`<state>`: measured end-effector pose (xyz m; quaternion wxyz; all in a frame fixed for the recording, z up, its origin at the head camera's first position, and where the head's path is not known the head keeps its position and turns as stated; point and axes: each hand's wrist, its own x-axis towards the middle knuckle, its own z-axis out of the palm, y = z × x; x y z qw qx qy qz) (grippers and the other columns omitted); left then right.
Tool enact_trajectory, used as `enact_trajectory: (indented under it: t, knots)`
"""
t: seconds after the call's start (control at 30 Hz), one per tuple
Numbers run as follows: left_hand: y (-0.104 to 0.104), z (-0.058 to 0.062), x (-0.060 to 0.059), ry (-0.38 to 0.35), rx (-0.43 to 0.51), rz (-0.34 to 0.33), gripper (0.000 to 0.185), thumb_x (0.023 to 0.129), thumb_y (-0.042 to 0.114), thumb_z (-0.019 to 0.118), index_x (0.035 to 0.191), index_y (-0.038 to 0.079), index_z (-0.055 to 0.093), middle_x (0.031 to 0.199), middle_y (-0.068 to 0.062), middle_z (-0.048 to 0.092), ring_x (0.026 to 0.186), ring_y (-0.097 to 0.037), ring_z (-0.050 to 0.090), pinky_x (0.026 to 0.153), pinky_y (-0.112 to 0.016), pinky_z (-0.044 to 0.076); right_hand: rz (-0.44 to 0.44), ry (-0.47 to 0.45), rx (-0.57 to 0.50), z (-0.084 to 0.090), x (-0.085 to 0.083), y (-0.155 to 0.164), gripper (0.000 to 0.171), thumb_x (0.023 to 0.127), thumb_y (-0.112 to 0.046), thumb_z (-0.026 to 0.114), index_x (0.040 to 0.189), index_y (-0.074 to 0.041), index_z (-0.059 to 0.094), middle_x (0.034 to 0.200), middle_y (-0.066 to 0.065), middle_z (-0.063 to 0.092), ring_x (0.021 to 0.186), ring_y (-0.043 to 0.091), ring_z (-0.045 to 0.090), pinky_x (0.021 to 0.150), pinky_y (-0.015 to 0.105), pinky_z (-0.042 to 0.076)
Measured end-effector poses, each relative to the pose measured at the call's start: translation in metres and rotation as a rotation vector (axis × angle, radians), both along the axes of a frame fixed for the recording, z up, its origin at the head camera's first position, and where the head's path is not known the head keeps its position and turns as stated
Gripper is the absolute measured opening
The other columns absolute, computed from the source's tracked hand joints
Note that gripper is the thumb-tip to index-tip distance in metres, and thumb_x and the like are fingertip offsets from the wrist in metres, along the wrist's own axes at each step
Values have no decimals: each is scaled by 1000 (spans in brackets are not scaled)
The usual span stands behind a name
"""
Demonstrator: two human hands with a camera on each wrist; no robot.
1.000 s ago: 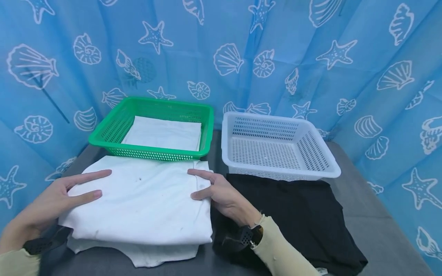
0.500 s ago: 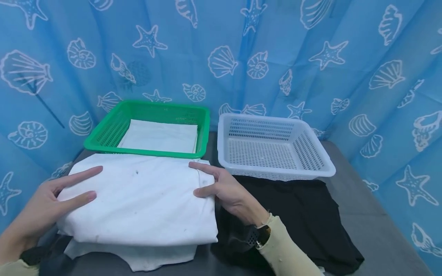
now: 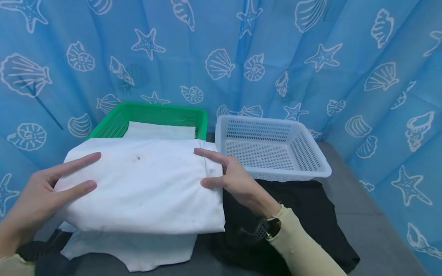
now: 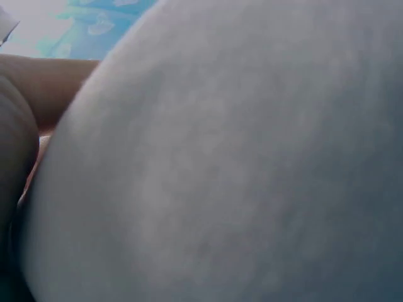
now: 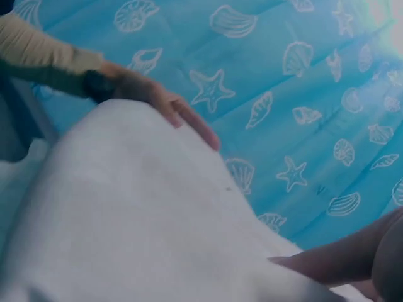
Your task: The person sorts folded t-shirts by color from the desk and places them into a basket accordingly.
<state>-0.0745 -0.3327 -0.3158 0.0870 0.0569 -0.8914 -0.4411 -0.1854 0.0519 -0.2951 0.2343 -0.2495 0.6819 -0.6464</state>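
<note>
Cloth [image 3: 145,188], white, folded: likely light, limp; best held by side edges. Left hand [image 3: 46,193] grips left edge, right hand [image 3: 239,184] right.

A blue curtain [image 3: 276,27] printed with white shells and starfish hangs in soft folds from nine o'clock through twelve to four. At four o'clock, the dark grey table [image 3: 366,237] lies bare. Bright glare [image 5: 391,25] whitens the right wrist view's two o'clock.

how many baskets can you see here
2: a green basket at the back left, partly hidden by the held white cloth, and a white basket to its right, behind the black cloth. No others show.
</note>
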Motion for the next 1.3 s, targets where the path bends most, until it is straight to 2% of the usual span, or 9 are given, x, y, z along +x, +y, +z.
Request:
enact_trajectory:
  t: [0.07, 0.13, 0.23, 0.37, 0.57, 0.73, 0.87, 1.03, 1.3]
  knots:
    - [1, 4, -5, 3, -15, -27, 68, 91, 38, 72, 150, 40, 39, 160, -2, 24, 145, -40, 7, 89, -85, 9, -4, 41, 0, -2, -2, 2, 69, 84, 2, 75, 143, -27, 54, 143, 4, 46, 116, 28, 54, 85, 42, 53]
    - [1, 9, -10, -5, -54, -44, 70, 90, 40, 72, 151, 42, 37, 160, -4, 25, 144, -40, 12, 95, -76, 26, -14, 84, 1, -6, -5, 3, 69, 84, 2, 75, 144, -25, 53, 143, 6, 45, 116, 29, 54, 82, 43, 55]
    - [3, 16, -19, 0, -87, -75, 73, 90, 39, 72, 151, 46, 33, 160, -5, 23, 142, -38, 19, 86, -37, 52, -44, 168, 30, -10, -12, 5, 70, 84, 1, 75, 144, -25, 53, 147, 2, 41, 118, 28, 51, 83, 42, 54]
    - [6, 23, -30, -1, -112, -96, 78, 90, 41, 73, 151, 49, 26, 161, -3, 19, 141, -38, 22, 68, -10, 43, -71, 253, 77, -10, -24, 6, 70, 84, 0, 75, 145, -25, 52, 149, 1, 39, 119, 27, 51, 82, 41, 54]
    - [3, 39, -56, 43, -155, -109, 81, 88, 39, 75, 153, 45, 26, 160, -13, 20, 133, -45, 32, 72, -23, 49, -84, 276, 57, 9, -52, 1, 71, 83, 5, 74, 145, -22, 53, 142, 5, 44, 111, 28, 56, 76, 42, 56]
    - [-8, 61, -84, 55, -172, -161, 79, 89, 37, 74, 153, 44, 27, 160, -10, 21, 136, -39, 31, 68, -11, 42, -77, 256, 20, 31, -86, -9, 73, 80, 11, 73, 143, -21, 54, 137, 7, 46, 110, 30, 56, 78, 43, 56]
    - [-14, 77, -114, 38, -180, -189, 79, 90, 42, 72, 154, 43, 25, 160, -8, 21, 137, -36, 32, 82, -28, 48, -107, 272, 55, 41, -114, -23, 77, 80, 13, 71, 145, -22, 52, 141, 4, 44, 115, 26, 53, 84, 40, 54]
    - [-23, 87, -155, 6, -222, -201, 82, 92, 46, 67, 157, 34, 20, 161, -11, 15, 142, -40, 21, 97, -65, 34, -179, 325, 141, 41, -145, -49, 83, 77, 14, 72, 146, -25, 50, 146, -1, 42, 117, 21, 49, 88, 37, 50]
    - [-44, 84, -195, -56, -320, -223, 78, 96, 33, 64, 159, 18, 19, 160, -24, 10, 144, -45, 7, 101, -69, 26, -189, 262, 162, 25, -173, -90, 79, 80, 15, 68, 148, -20, 48, 149, 4, 37, 120, 26, 46, 89, 39, 49]
